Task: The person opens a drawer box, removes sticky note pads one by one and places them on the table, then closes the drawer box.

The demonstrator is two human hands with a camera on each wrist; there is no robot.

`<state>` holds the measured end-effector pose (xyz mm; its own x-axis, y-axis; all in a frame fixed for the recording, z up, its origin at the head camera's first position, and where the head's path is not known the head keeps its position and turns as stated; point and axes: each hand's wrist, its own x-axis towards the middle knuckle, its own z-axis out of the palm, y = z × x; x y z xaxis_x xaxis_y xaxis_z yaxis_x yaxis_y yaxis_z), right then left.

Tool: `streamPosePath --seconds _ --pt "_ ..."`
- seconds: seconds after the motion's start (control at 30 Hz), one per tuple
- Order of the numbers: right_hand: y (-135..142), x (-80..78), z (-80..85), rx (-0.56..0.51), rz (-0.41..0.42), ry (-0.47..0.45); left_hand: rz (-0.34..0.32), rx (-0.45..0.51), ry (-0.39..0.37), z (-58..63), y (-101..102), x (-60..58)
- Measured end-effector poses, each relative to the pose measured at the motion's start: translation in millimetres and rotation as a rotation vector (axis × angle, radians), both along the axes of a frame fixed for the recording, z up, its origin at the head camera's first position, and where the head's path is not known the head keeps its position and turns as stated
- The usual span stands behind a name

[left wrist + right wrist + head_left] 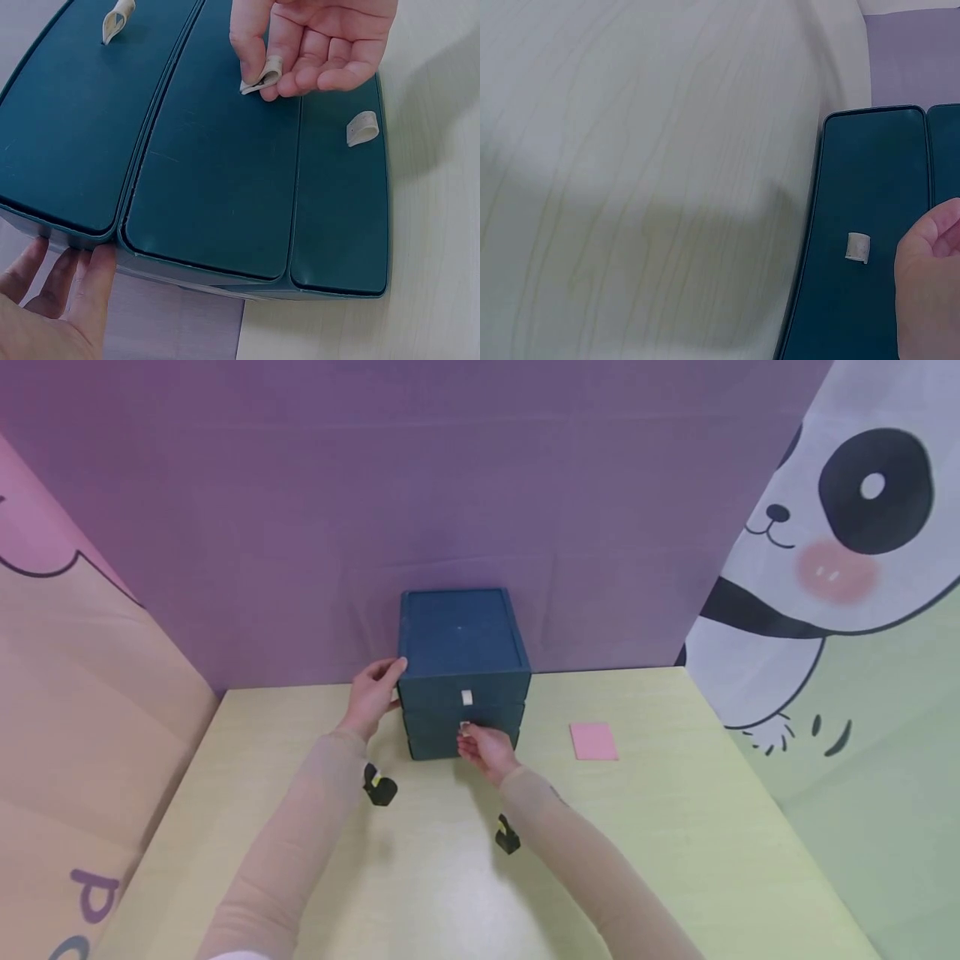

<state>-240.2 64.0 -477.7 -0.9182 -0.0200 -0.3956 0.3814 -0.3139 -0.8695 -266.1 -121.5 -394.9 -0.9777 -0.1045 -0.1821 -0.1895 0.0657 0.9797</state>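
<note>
A dark teal box of three stacked drawers stands at the back of the table. Its fronts carry pale loop tabs: a top one, a middle one and a bottom one. My right hand pinches the middle tab between thumb and finger, its other fingers loosely curled below. Against the box's left side rests my left hand, fingers extended along the wall. In the right wrist view the right hand is cut off by the frame edge, and its fingertips are hidden.
A pink paper square lies on the pale wooden table, right of the box. Behind the box hangs a purple cloth. Printed panels flank both sides, the right one with a panda. Small black devices hang at the wrists.
</note>
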Motion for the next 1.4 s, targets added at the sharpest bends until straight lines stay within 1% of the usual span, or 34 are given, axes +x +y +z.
streamPosePath --seconds 0.37,0.6,0.8,0.87,1.03,1.07,1.17,1.27,1.3,1.4 --pt "0 1.9 1.5 0.021 0.025 0.004 -0.003 0.002 -0.002 -1.2 0 0.3" --pt "3 5.3 3.2 0.026 0.033 0.000 -0.017 0.005 -0.001 0.0 1 1.8" --pt "4 8.4 7.9 0.012 0.046 0.017 -0.017 0.004 -0.003 2.5 0 1.3" --pt "5 8.3 8.4 0.026 0.055 0.028 -0.015 0.005 -0.003 3.3 1 1.2" --pt "7 5.9 1.6 0.076 0.071 0.065 -0.024 0.000 0.011 3.4 1 1.7" --pt "8 5.3 -1.0 0.056 0.086 0.090 -0.026 -0.002 0.015 3.0 1 1.7" --pt "9 4.9 -5.1 0.050 0.096 0.105 -0.033 -0.005 0.018 1.8 -1 1.9" --pt "9 5.2 -5.0 0.063 0.104 0.095 -0.039 -0.009 0.016 0.7 -2 1.9" --pt "8 6.0 -3.4 0.088 0.096 0.070 -0.040 -0.010 0.014 0.5 -3 2.0" --pt "9 7.4 -0.7 0.105 0.109 0.055 -0.045 -0.014 0.010 0.6 -3 2.0"
